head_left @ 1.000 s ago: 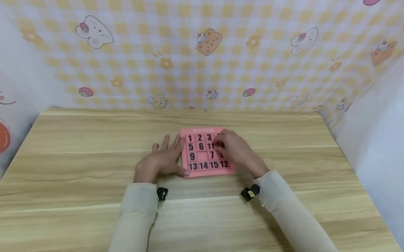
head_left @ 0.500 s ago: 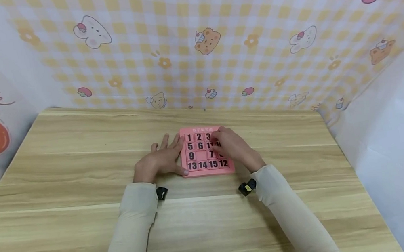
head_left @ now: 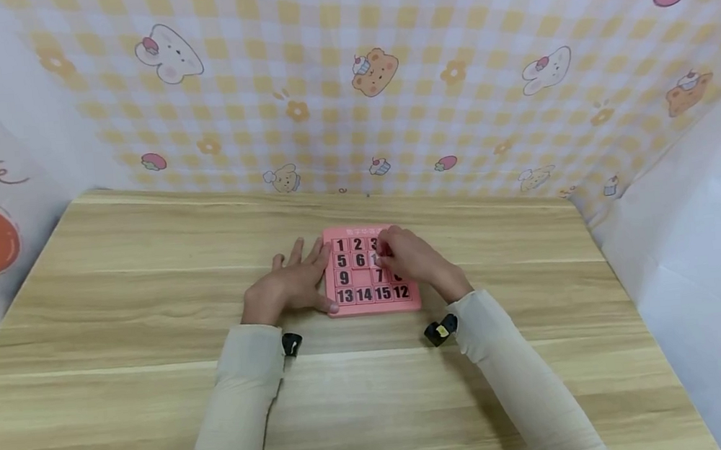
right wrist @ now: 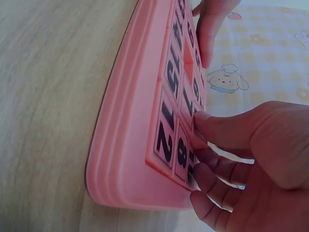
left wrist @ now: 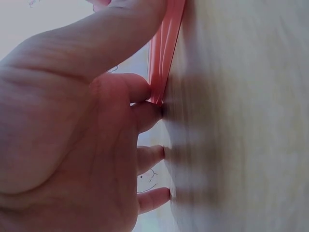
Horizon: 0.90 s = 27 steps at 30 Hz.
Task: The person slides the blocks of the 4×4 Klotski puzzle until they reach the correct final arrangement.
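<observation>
A pink number sliding puzzle (head_left: 375, 309) lies flat on the table with black-numbered tiles. Its one gap is in the third row, between 9 and 7. My left hand (head_left: 288, 286) rests at the puzzle's left side, fingers spread, with thumb and forefinger against the frame. In the left wrist view, other fingertips of that hand touch the table. My right hand (head_left: 417, 257) is over the puzzle's right part, fingers bent. Its thumb and forefinger pinch the 11 number tile (right wrist: 197, 126), which looks slightly tilted. The hand hides the 4 and 10 tiles in the head view.
The wood-grain table (head_left: 155, 390) stretches out around the puzzle. Behind it hangs a yellow checked cloth (head_left: 320, 77) with cartoon prints. White sheets (head_left: 705, 221) border the sides. A dark strap device (head_left: 441, 330) sits at the right wrist.
My right hand has shifted slightly left and its fingers have drawn over the 11 tile, which now catches the light. My left hand stays at the puzzle's left edge.
</observation>
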Motion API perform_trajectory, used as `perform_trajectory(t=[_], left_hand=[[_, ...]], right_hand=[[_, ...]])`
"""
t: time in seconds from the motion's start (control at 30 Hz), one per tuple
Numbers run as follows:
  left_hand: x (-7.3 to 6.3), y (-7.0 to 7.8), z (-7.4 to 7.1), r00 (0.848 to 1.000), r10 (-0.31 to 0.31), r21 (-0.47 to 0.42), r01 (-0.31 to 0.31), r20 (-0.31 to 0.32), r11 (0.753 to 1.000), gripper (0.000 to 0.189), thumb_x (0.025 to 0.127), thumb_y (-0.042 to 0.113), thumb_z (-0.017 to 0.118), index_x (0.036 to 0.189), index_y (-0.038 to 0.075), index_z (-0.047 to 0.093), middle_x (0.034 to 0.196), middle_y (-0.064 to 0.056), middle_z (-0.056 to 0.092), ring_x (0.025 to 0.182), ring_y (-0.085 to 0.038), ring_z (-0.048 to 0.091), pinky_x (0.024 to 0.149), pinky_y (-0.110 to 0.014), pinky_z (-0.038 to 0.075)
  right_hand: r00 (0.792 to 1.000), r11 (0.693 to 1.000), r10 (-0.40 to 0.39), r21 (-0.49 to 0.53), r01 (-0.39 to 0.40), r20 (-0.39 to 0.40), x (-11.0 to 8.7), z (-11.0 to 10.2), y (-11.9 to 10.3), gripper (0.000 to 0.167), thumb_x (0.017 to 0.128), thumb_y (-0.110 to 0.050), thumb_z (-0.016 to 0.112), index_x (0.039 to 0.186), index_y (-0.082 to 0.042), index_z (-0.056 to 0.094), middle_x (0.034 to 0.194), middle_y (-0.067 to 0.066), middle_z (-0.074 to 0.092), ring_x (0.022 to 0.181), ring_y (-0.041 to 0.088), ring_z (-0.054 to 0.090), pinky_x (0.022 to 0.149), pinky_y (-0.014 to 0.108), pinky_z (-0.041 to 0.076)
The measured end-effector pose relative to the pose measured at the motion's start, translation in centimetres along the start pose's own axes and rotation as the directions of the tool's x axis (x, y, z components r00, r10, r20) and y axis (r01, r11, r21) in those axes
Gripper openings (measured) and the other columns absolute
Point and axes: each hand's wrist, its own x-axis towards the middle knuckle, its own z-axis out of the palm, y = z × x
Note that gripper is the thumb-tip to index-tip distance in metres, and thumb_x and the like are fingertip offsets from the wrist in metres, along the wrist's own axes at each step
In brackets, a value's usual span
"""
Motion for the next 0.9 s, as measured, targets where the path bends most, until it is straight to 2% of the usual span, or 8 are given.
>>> perform_trajectory(t=[0.13, 0.33, 0.47, 0.63, 0.9], left_hand=[[-0.05, 0.09, -0.11, 1.000, -0.003, -0.005, 0.003, 0.002, 1.000, 0.115, 0.081, 0.044, 0.078, 0.159, 0.010, 0.000, 0.166, -0.009, -0.011, 0.150, -0.038, -0.020, 0.119, -0.063, -0.007], [0.02, 0.00, -0.03, 1.000, 0.000, -0.009, 0.000, 0.002, 1.000, 0.115, 0.081, 0.045, 0.078, 0.159, 0.009, 0.001, 0.166, -0.009, -0.011, 0.149, -0.038, -0.020, 0.119, -0.063, -0.007], [0.07, -0.07, -0.01, 1.000, 0.002, -0.008, -0.002, 0.002, 1.000, 0.116, 0.081, 0.045, 0.078, 0.159, 0.009, 0.000, 0.166, -0.009, -0.012, 0.149, -0.038, -0.021, 0.119, -0.063, -0.007], [0.18, -0.15, 0.06, 1.000, 0.009, 0.009, -0.009, 0.001, 1.000, 0.117, 0.080, 0.047, 0.078, 0.159, 0.009, 0.000, 0.166, -0.010, -0.011, 0.149, -0.039, -0.021, 0.118, -0.064, -0.007], [0.18, -0.01, 0.02, 1.000, 0.009, 0.018, -0.009, 0.007, 1.000, 0.117, 0.081, 0.047, 0.077, 0.159, 0.008, -0.001, 0.166, -0.011, -0.011, 0.149, -0.040, -0.020, 0.118, -0.065, -0.006]], right_hand=[[1.000, 0.999, 0.000, 0.034, 0.001, -0.014, -0.15, -0.16, 0.05, 0.006, 0.096, -0.009, 0.063, 0.100, -0.005, 0.063, 0.092, 0.008, 0.055, 0.079, 0.020, 0.051, 0.069, 0.030, 0.045], [0.999, 0.995, -0.017, 0.102, 0.020, -0.029, -0.29, -0.38, 0.13, 0.007, 0.098, -0.012, 0.061, 0.094, -0.009, 0.066, 0.089, 0.006, 0.062, 0.077, 0.018, 0.055, 0.070, 0.030, 0.048], [0.998, 0.991, -0.009, 0.133, 0.017, -0.060, -0.29, -0.45, 0.25, 0.009, 0.098, -0.015, 0.062, 0.095, -0.010, 0.069, 0.089, 0.004, 0.069, 0.076, 0.016, 0.059, 0.071, 0.030, 0.051], [0.997, 0.990, 0.013, 0.144, -0.002, -0.077, -0.42, -0.60, 0.37, 0.010, 0.098, -0.015, 0.063, 0.096, -0.009, 0.071, 0.089, 0.005, 0.070, 0.074, 0.016, 0.059, 0.068, 0.029, 0.051], [0.997, 0.983, 0.038, 0.179, -0.024, -0.072, -0.70, -0.61, 0.60, 0.011, 0.096, -0.013, 0.065, 0.096, -0.008, 0.073, 0.090, 0.006, 0.072, 0.075, 0.016, 0.061, 0.071, 0.030, 0.052]])
